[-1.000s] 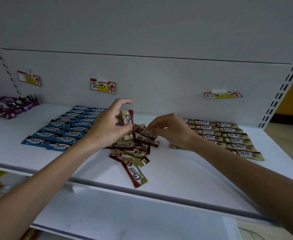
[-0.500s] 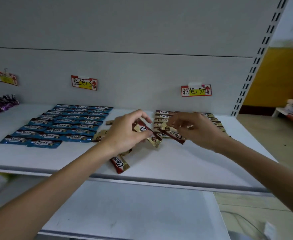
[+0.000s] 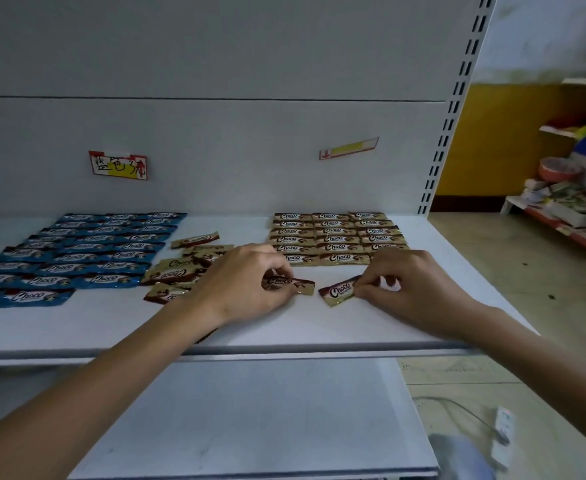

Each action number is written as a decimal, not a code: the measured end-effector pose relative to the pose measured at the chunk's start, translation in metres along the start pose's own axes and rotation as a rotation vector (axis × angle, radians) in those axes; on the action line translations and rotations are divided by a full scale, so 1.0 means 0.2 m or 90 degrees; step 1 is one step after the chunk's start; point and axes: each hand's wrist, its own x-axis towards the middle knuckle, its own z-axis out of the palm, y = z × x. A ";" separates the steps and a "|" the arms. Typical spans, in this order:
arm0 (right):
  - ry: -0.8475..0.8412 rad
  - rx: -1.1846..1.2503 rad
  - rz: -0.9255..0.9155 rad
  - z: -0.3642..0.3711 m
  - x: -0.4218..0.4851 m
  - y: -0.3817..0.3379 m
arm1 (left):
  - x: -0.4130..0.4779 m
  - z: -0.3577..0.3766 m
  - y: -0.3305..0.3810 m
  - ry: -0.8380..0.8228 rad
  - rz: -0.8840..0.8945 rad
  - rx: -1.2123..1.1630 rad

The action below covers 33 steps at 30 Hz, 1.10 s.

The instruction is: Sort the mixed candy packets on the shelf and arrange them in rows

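My left hand (image 3: 246,282) pinches a brown-and-gold Choco packet (image 3: 293,285) lying flat on the white shelf (image 3: 284,327). My right hand (image 3: 409,289) pinches the end of a second brown-and-gold packet (image 3: 338,292), tilted, just right of the first. Both lie in front of the sorted rows of brown-and-gold packets (image 3: 336,237) at the back right. A loose pile of the same packets (image 3: 180,268) sits behind my left wrist. Blue Choco packets (image 3: 87,251) lie in rows on the left.
Two handwritten tags hang on the back panel, one above the blue rows (image 3: 118,165), one above the brown rows (image 3: 348,148). A lower white shelf (image 3: 250,420) juts out below. The perforated upright (image 3: 450,109) ends the shelf at right; beyond it stands a cluttered rack (image 3: 568,202).
Both hands have carried their packets from the pile rightwards and down onto the shelf in front of the brown rows. The view has swung right.
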 end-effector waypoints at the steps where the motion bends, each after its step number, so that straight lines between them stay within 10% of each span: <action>1: 0.007 -0.002 0.006 0.01 0.00 0.00 | 0.00 0.00 0.00 0.000 0.000 -0.006; 33: 0.060 -0.019 0.013 0.07 0.11 0.10 | 0.07 0.05 -0.05 0.028 0.092 -0.026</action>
